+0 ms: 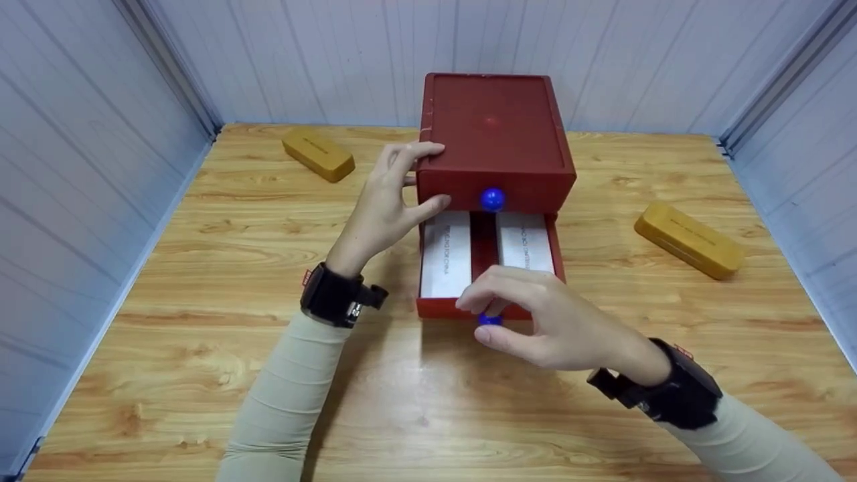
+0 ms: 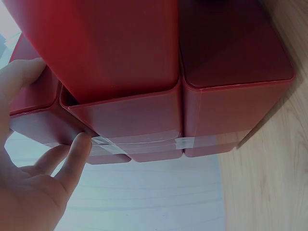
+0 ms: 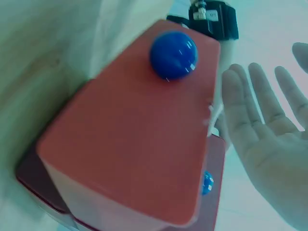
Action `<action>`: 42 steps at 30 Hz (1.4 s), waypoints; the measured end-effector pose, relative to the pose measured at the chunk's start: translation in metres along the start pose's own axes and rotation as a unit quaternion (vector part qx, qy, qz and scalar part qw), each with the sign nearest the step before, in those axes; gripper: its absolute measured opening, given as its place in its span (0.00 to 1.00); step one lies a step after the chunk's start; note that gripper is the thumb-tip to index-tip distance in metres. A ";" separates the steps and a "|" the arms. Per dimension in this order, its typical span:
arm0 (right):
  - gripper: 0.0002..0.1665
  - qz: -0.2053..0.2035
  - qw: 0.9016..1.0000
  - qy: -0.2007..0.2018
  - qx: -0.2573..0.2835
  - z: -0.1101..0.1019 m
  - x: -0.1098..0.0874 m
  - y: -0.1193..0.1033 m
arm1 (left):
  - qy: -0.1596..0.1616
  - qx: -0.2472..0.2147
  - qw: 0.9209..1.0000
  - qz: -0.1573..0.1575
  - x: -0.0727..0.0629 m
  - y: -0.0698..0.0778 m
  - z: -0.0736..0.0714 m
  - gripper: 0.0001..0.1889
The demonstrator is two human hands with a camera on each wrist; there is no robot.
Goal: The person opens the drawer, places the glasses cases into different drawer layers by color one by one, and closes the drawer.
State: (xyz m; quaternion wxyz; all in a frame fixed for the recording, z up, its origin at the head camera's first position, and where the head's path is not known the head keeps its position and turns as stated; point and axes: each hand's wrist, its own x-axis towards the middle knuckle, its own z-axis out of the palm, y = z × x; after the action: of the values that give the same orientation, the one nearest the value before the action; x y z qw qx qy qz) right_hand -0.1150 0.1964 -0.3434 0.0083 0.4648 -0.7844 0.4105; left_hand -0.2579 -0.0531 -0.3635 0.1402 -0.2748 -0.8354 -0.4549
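A red drawer cabinet [image 1: 495, 127] stands with a lower drawer [image 1: 559, 251] pulled out and its top drawer, with a blue knob [image 1: 493, 199], pushed in. Two white boxes [image 1: 447, 258] with printed lettering lie side by side in that open drawer. My left hand [image 1: 385, 201] holds the cabinet's upper left corner, fingertips on its top and side, thumb on the front. Near the open drawer's blue knob [image 3: 173, 55] is my right hand [image 1: 535, 311]; its extended fingers [image 3: 262, 91] are apart from the knob in the right wrist view.
One mustard-yellow oblong case [image 1: 318, 155] lies behind and to the left, another yellow case [image 1: 689, 241] to the right. White panel walls [image 1: 348, 60] enclose the wooden table [image 1: 201, 268] at the back and sides. Clear tape [image 2: 144, 144] runs across the cabinet tiers.
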 end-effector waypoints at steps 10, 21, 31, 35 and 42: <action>0.20 0.003 0.994 -0.036 0.105 0.017 -0.018 0.007 | 0.002 0.004 1.000 0.005 0.000 0.001 0.000 0.33; 0.16 0.092 0.952 -0.098 0.276 0.029 -0.039 0.024 | -0.003 0.003 1.000 0.006 -0.001 0.002 0.000 0.33; 0.13 0.131 0.934 -0.124 0.308 0.029 -0.053 0.039 | -0.002 0.007 1.000 0.006 -0.001 0.002 0.000 0.33; 0.16 0.165 0.923 -0.124 0.325 0.028 -0.058 0.043 | 0.000 0.004 1.000 0.010 0.000 0.002 0.001 0.33; 0.25 0.246 0.898 -0.104 0.351 0.029 -0.064 0.050 | -0.002 0.001 1.000 -0.001 -0.001 0.002 0.001 0.33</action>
State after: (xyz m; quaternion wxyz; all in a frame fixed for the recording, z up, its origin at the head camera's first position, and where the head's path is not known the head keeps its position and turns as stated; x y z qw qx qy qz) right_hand -0.1050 0.2351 -0.4196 -0.3382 0.2694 -0.6755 0.5973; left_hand -0.2565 -0.0517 -0.3633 0.1381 -0.2750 -0.8363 -0.4537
